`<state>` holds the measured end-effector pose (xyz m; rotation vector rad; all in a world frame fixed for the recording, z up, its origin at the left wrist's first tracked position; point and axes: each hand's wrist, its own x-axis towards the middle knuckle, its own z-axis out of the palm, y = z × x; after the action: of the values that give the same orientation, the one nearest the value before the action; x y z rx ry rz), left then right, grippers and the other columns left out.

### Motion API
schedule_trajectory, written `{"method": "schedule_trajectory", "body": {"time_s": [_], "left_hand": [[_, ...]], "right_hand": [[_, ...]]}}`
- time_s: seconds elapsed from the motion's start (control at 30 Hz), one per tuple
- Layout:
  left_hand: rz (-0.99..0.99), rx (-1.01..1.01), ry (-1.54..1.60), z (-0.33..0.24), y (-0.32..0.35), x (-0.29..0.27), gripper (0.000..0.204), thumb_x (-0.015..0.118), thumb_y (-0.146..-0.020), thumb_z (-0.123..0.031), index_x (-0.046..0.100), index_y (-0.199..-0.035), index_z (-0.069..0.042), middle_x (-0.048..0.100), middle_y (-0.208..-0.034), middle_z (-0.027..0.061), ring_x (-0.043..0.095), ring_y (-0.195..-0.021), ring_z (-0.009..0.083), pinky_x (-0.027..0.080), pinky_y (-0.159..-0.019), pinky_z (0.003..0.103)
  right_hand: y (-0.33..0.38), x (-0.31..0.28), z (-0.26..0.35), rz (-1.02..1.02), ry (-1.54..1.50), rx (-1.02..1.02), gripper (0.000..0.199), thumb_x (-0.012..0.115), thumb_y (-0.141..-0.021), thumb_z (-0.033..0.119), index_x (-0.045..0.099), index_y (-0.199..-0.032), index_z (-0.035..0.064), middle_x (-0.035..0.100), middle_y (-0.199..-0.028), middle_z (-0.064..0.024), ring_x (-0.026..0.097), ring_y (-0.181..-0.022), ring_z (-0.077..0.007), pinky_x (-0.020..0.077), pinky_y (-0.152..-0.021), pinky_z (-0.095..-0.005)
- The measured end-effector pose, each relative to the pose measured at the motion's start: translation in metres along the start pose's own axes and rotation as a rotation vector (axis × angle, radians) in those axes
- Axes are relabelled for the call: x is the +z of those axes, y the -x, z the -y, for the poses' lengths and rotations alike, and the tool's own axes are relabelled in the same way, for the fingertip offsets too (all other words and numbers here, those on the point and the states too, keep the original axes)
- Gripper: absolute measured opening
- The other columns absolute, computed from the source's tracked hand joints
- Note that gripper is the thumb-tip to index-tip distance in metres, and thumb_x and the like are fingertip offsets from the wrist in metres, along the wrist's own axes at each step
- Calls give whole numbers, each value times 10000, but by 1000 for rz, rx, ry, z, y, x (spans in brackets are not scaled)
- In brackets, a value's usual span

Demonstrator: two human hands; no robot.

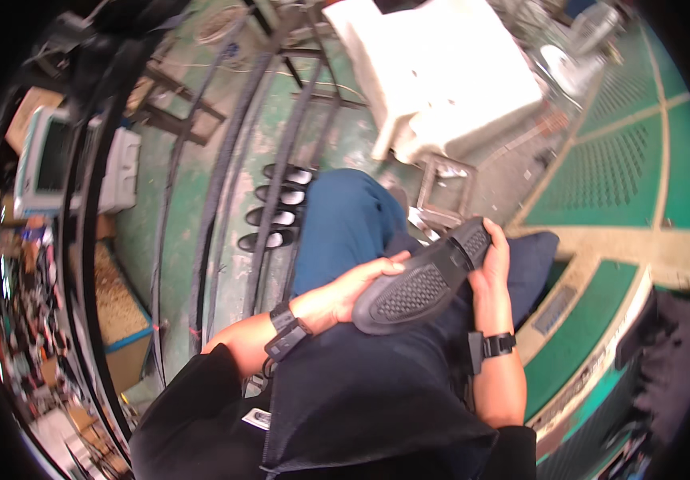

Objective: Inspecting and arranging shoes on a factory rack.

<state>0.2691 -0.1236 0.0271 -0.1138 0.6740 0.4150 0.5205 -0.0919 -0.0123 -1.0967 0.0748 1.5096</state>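
While the left hand (365, 286) cups the heel end of a black shoe sole (421, 286) with fingers curled along its edge, the right hand (493, 260) wraps its fingers about the toe end, so the sole lies across the lap above a dark apron (361, 392). Four more black soles (279, 206) sit in a row on the green floor (177, 232) beyond the knee. A white cloth-covered block (441, 72), possibly a stool, stands further off, with a metal frame (447, 188) between.
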Motion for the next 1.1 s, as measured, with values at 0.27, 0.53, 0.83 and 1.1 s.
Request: {"method": "schedule_trajectory", "body": {"time_s": [0.27,0.53,0.83,1.1], "left_hand": [[220,-40,156,-1,-1,-18,520,528,-940,-343,430,-1434,-214,498,-1429,101,520,-1260,304,405,-1036,576],[317,-19,61,13,10,-44,553,447,-977,-379,329,-1512,-297,366,-1534,84,422,-1359,336,382,-1034,634],[329,-84,176,1,12,-20,476,496,-955,-343,421,-1416,-248,455,-1460,96,495,-1290,341,397,-1001,661],[219,-66,57,-14,-11,67,426,522,-930,-321,529,-1266,-60,639,-1199,142,623,-1098,293,499,-947,555]], "right_hand": [[-34,5,17,399,556,-180,378,488,-929,280,652,-1045,-40,688,-931,-161,667,-819,-233,551,-786,-341],[12,41,-1,283,612,-396,419,470,-944,308,670,-885,-55,661,-830,-124,615,-741,-176,470,-687,-281],[11,47,10,319,630,-552,426,394,-976,275,667,-927,-48,655,-875,-138,620,-857,-211,483,-802,-312],[-38,5,7,225,229,-534,467,340,-998,354,581,-1154,-14,629,-1057,-133,628,-972,-268,530,-856,-382]]}}
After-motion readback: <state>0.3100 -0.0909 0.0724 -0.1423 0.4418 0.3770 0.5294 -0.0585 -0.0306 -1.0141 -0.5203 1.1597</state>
